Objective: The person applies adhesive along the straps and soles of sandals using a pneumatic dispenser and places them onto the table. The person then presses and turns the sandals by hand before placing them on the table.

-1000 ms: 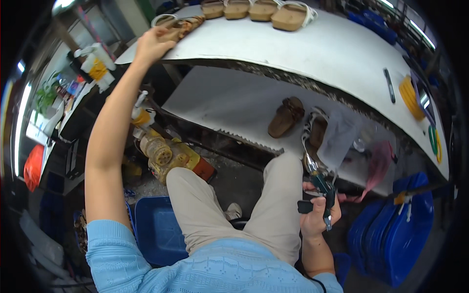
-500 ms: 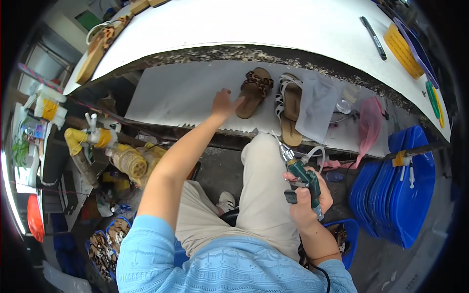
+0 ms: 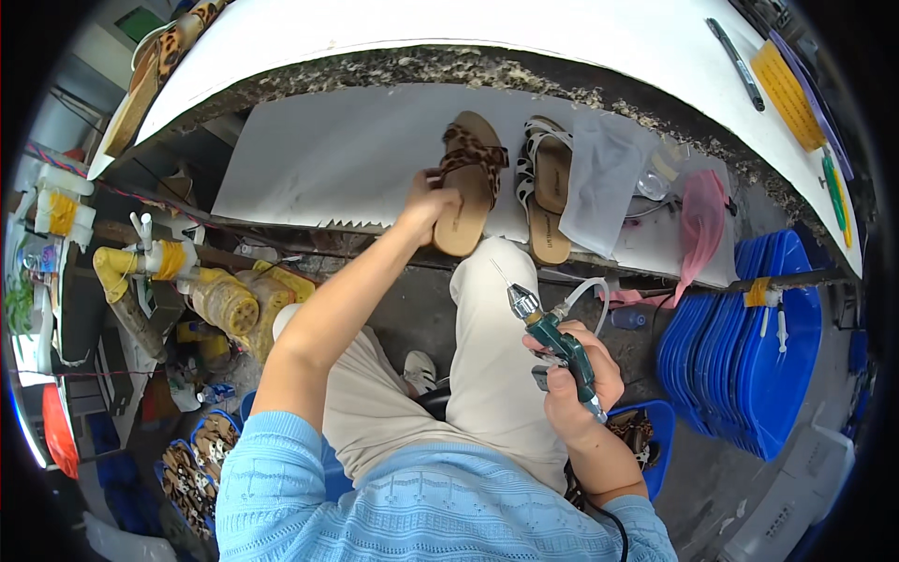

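Note:
On the grey sheet of the low shelf, a leopard-print strap sandal [image 3: 471, 187] is tilted with its tan heel toward me. My left hand [image 3: 433, 201] pinches the sandal's left edge, thumb on the footbed and fingers mostly hidden behind it. My right hand [image 3: 582, 384] wraps around a dark green air drill [image 3: 554, 345] above my thigh. A silver chuck with a thin bit points up and left from the drill, and a clear hose runs from its side. Two black-and-white strap sandals [image 3: 546, 220] overlap to the right of the leopard one.
A white cloth [image 3: 604, 183] partly covers the black-and-white sandals. Beside it hangs a pink bag [image 3: 698, 225]. Stacked blue bins [image 3: 740, 337] stand at right. Above the shelf runs the white tabletop's rough edge [image 3: 449, 67]. Yellow-taped pipes [image 3: 150, 262] stand at left.
My left hand has reached the leopard sandal and taken hold of it. The sandal has shifted toward me, its heel now at the shelf's front edge. The air drill stays in my right hand.

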Tool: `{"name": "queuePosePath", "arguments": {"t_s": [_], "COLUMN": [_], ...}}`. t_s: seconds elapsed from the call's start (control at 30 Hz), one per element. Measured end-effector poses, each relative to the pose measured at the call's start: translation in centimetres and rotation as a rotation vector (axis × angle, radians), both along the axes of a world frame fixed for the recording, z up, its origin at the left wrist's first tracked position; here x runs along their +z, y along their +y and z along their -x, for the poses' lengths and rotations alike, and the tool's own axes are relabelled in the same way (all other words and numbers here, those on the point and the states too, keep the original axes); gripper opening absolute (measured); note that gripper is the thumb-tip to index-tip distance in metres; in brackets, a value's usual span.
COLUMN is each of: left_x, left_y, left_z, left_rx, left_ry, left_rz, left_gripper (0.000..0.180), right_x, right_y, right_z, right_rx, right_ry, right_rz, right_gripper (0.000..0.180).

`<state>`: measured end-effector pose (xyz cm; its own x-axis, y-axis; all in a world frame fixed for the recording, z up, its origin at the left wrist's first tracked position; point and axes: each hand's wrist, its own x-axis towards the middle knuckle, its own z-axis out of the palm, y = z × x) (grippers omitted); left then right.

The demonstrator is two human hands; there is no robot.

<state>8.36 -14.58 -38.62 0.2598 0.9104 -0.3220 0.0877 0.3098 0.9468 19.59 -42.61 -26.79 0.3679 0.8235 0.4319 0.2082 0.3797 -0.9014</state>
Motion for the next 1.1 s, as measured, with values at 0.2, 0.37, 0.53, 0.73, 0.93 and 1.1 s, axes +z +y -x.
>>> {"name": "queuePosePath", "arguments": {"t_s": [0.2, 0.37, 0.53, 0.73, 0.93, 1.1], "left_x": [6.9, 11.1, 11.6, 16.0, 18.1, 18.3], "left_y": [-9.1, -14.1, -18.3, -21.0, -22.5, -23.1], "left_z": [7.8, 10.6, 13.4, 13.7, 14.1, 14.3], "left_rx": [-0.236, -0.27, -0.131, -0.061, -0.008, -0.005], "left_ry": [-0.949, -1.227, -1.238, -1.223, -1.045, -1.032], "left_rz": [0.253, 0.152, 0.18, 0.085, -0.017, -0.03], "left_gripper": [0.066, 0.115, 0.109, 0.103, 0.102, 0.104], "right_x": [0.4, 2.9, 4.6, 6.0, 6.7, 7.4], "right_y": [-0.5, 0.5, 0.7, -0.2, -1.5, -2.1], "right_z": [1.5, 4.0, 6.3, 7.6, 8.5, 8.7], "right_rx": [0.074, 0.148, 0.156, 0.074, 0.073, 0.074], "right_ry": [-0.126, -0.326, -0.461, -0.58, -0.598, -0.64], "right_rz": [-0.037, -0.243, -0.294, -0.282, -0.228, -0.219], "right_gripper": [0.03, 0.036, 0.037, 0.033, 0.029, 0.031]}}
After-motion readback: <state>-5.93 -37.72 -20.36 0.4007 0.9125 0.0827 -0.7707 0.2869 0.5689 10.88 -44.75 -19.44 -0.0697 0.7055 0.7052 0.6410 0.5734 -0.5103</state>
